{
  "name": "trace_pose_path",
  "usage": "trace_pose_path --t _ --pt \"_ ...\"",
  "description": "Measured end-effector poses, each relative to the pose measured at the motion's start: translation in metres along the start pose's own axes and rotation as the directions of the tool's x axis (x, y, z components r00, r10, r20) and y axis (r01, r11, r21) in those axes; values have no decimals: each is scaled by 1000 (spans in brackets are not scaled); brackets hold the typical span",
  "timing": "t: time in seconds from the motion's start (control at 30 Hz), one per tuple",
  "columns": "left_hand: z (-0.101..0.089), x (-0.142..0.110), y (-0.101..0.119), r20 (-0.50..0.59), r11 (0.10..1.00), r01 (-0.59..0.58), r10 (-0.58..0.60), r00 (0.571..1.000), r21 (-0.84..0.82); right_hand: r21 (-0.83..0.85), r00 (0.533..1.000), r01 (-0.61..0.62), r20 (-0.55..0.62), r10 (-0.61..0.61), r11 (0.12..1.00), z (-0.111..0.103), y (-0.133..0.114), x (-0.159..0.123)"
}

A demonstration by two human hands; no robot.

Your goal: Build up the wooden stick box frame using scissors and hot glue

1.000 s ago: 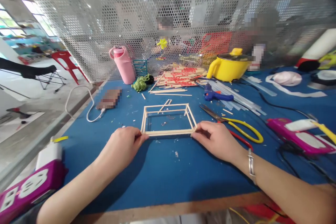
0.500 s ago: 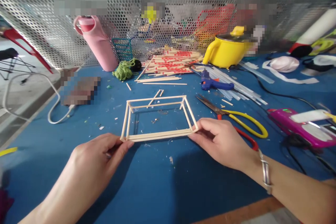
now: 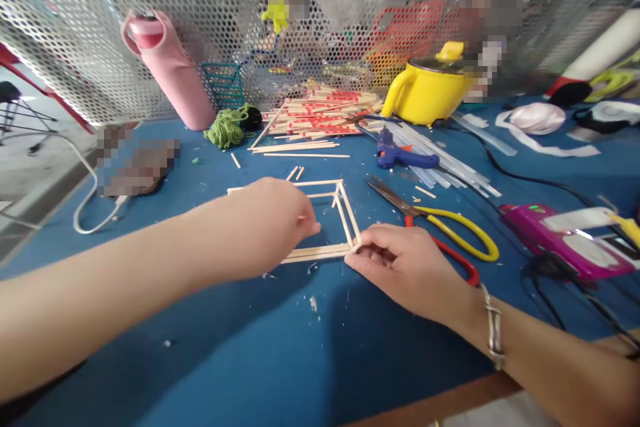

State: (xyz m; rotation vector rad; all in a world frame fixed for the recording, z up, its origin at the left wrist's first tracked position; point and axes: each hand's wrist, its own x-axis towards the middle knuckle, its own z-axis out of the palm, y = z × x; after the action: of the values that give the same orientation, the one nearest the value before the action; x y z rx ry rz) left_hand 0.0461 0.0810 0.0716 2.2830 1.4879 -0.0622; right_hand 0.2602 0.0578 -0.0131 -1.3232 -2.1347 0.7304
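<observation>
A box-shaped frame of thin wooden sticks (image 3: 349, 213) sits low over the blue table, its left part hidden behind my left arm. My right hand (image 3: 405, 263) pinches the frame's near right corner between thumb and fingers. Over the middle of the frame is my left hand (image 3: 280, 227), back upward, fingers curled in. Whatever its fingertips hold, if anything, is hidden. Just beyond the frame lie short cut stick pieces (image 3: 300, 173). Scissors (image 3: 415, 210) with one yellow and one red handle rest beside my right hand.
Behind are a pile of wooden sticks (image 3: 325, 113), green yarn (image 3: 225, 128), a pink bottle (image 3: 175, 80) and a yellow pot (image 3: 430, 93). Rightward lie a blue glue gun (image 3: 405, 157), clear glue sticks (image 3: 450, 170) and a magenta device (image 3: 560, 240) with cords. A perforated metal screen (image 3: 225, 0) closes the back.
My left hand has let go of the frame's near left corner and moved up and right over the frame. My right hand keeps its hold. The view has shifted slightly.
</observation>
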Motion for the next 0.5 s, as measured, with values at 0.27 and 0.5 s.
trace_pose_path --t 0.27,0.5 --pt "16 38 0 333 988 -22 73 940 -154 -68 992 122 -35 -124 990 -3 0 0" --pt "23 42 -8 370 943 54 76 926 -328 -81 991 128 -39 -132 988 -2 0 1"
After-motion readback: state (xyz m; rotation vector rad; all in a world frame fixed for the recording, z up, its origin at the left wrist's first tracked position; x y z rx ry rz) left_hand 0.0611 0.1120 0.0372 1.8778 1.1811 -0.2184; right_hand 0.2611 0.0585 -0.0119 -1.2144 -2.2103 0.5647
